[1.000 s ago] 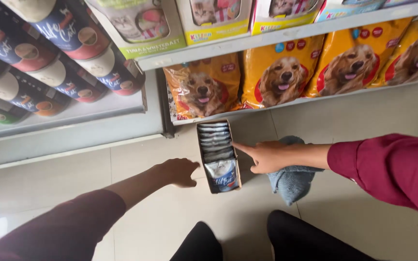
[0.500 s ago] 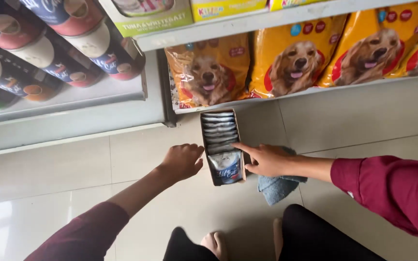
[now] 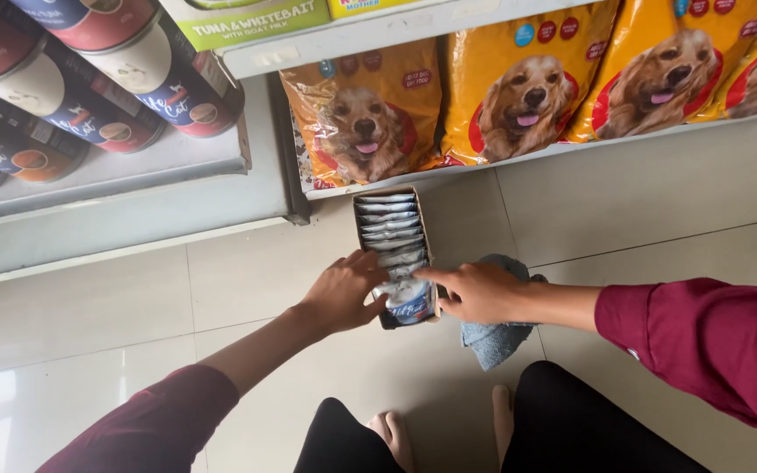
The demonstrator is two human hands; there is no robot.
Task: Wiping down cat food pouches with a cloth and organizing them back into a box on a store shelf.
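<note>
Head view, centre frame: my left hand (image 3: 343, 293) and right hand (image 3: 475, 292) flanked the cardboard box (image 3: 420, 229) (long axis running up-frame), fingers loosely curled on the front pouch (image 3: 409, 302); neither clamped shut.

From my feed, the left hand (image 3: 341, 293) covers the near left wall of the cardboard box (image 3: 393, 254), and the right hand (image 3: 475, 292) hides part of the grey cloth (image 3: 494, 342) beneath it. I cannot tell whether either hand grips the front pouch (image 3: 409, 302). The rear pouches are too small to tell apart. The yellow dog-food bags (image 3: 519, 96) and the big cans (image 3: 89, 70) are cut off by the top edge; both sleeves run off the bottom.
</note>
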